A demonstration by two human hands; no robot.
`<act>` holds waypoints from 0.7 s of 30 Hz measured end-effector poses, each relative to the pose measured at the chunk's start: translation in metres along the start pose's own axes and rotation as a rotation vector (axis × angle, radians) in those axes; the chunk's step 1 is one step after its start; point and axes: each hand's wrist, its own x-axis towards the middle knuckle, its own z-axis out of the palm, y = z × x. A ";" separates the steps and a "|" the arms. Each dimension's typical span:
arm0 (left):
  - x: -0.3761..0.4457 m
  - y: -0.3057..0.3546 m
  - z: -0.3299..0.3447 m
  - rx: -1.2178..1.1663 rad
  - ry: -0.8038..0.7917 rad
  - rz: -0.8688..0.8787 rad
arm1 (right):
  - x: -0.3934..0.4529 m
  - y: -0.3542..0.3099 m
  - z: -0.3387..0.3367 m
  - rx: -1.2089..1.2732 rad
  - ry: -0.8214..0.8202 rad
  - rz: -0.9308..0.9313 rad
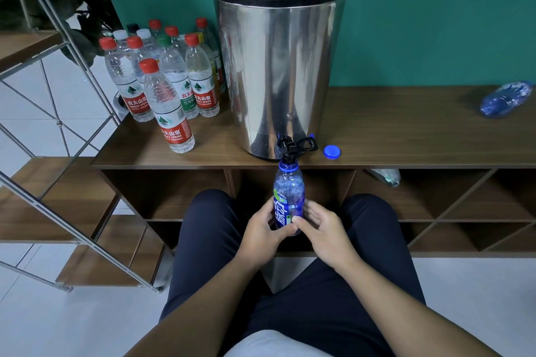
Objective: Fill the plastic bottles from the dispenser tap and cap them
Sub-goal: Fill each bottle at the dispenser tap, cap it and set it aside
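A blue plastic bottle (288, 191) stands upright with its open mouth right under the black tap (287, 148) of the steel dispenser (278, 66). My left hand (262, 226) grips the bottle's lower part from the left. My right hand (319, 226) holds it from the right, thumb pressed on the label. The bottle's blue cap (332, 151) lies on the wooden shelf top (391, 130), just right of the tap. Whether water runs cannot be told.
Several capped clear bottles (162, 78) with red, white and green caps stand left of the dispenser. A crumpled blue bottle (506, 100) lies at the far right. Another bottle (385, 177) lies in a cubby below. A metal-framed stair (58, 124) stands at the left.
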 end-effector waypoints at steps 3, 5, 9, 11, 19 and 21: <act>0.000 0.001 0.000 -0.011 -0.001 0.006 | 0.000 0.000 0.000 -0.001 0.000 0.004; -0.001 0.001 0.001 -0.023 -0.004 0.007 | 0.000 0.000 0.000 0.000 0.001 0.005; -0.001 0.002 0.001 -0.026 -0.010 0.012 | -0.001 -0.001 0.000 0.002 0.001 0.007; -0.001 0.002 0.001 -0.031 -0.010 0.013 | -0.001 -0.002 0.000 0.001 0.000 0.005; -0.001 0.003 0.000 -0.028 -0.003 0.024 | -0.001 -0.002 0.000 -0.002 -0.009 0.000; -0.001 0.003 0.000 -0.035 -0.003 0.022 | -0.001 -0.002 0.000 0.001 -0.006 0.003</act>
